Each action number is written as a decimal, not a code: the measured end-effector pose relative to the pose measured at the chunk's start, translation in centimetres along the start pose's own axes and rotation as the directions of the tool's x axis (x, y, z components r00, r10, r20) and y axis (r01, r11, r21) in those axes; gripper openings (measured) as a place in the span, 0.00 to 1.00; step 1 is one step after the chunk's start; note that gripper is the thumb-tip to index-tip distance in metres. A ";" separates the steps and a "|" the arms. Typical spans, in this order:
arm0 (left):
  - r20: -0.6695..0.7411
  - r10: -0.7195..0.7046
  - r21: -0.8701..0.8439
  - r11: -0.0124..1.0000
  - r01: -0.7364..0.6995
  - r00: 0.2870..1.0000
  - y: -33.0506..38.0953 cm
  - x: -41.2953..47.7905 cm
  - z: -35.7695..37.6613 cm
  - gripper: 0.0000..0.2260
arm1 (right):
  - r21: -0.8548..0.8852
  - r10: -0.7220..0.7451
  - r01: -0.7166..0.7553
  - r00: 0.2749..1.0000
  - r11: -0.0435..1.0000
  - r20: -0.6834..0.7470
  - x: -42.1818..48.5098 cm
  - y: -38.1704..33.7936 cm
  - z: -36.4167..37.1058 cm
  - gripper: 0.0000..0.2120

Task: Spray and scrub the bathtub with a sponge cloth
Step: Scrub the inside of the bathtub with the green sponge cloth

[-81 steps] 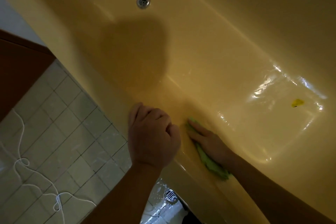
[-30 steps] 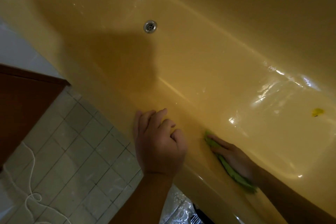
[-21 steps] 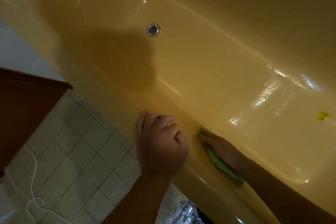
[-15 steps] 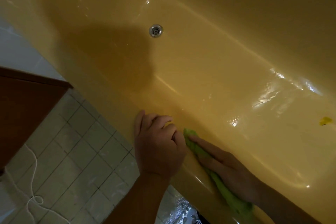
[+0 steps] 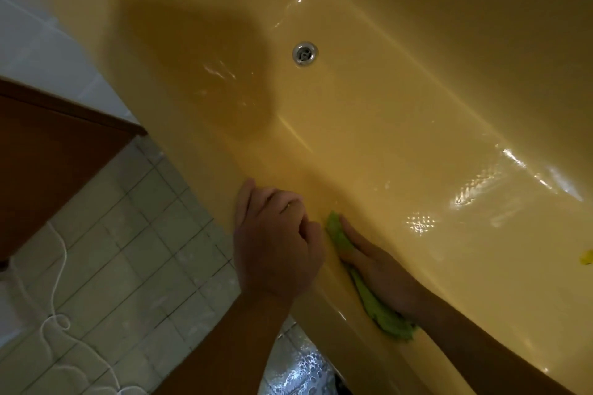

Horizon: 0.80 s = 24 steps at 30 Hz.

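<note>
Along bathtub (image 5: 401, 144) wall, right hand (image 5: 382, 269) pressing sponge cloth (image 5: 383, 319), slid forward

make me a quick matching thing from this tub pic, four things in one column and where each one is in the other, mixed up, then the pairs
Things:
1 drain
2 cloth
3 left hand
4 cord

Places:
a on the floor tiles
b pressed under the right hand
c in the tub bottom
d resting on the rim

Pairs: 1-c, 2-b, 3-d, 4-a
</note>
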State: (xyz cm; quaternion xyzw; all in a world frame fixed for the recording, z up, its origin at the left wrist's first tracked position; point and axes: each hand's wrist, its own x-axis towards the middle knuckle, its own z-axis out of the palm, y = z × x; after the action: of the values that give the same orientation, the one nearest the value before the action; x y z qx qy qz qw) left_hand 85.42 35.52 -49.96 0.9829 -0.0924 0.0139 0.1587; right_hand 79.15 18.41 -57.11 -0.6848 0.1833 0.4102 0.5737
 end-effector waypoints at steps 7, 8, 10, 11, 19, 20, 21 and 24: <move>-0.015 -0.021 0.020 1.000 0.021 1.000 -1.8 2.3 -0.5 0.10 | 0.038 -0.021 0.022 0.999 0.999 -0.028 1.0 2.5 -0.7 0.23; -0.012 -0.023 0.021 1.000 0.023 1.000 -2.0 2.5 -0.6 0.10 | 0.009 0.056 -0.056 0.997 0.998 -0.060 2.1 3.9 -0.9 0.21; -0.010 -0.023 0.024 0.999 0.023 1.000 -2.2 2.8 -0.6 0.10 | -0.030 0.207 -0.211 0.972 0.977 -0.110 4.3 6.0 -1.3 0.22; -0.007 -0.023 0.029 0.999 0.023 1.000 -2.4 2.9 -0.7 0.11 | -0.028 0.263 -0.269 0.956 0.963 -0.129 5.3 6.5 -1.3 0.24; -0.010 -0.033 0.046 0.998 0.034 0.999 -2.9 3.6 -0.9 0.11 | 0.026 -0.131 0.132 0.991 0.991 -0.030 3.2 -4.3 1.4 0.24; -0.002 -0.042 0.044 0.998 0.042 0.999 -3.0 3.7 -0.9 0.12 | 0.042 -0.222 0.222 0.975 0.974 -0.017 1.7 -5.6 1.6 0.24; 0.011 -0.057 0.043 0.997 0.056 0.998 -3.0 3.8 -1.0 0.13 | 0.066 -0.274 0.274 0.962 0.959 -0.008 0.5 -6.2 1.7 0.24; 0.025 -0.105 0.048 0.993 0.103 0.994 -3.3 4.0 -1.1 0.14 | 0.081 -0.245 0.244 0.970 0.966 0.002 0.8 -4.9 1.0 0.23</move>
State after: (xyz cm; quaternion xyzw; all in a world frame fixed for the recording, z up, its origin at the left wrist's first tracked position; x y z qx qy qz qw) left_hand 89.96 38.21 -49.74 0.9899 -0.0428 -0.0055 0.1350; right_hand 82.80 20.89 -54.63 -0.6760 0.1104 0.3329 0.6481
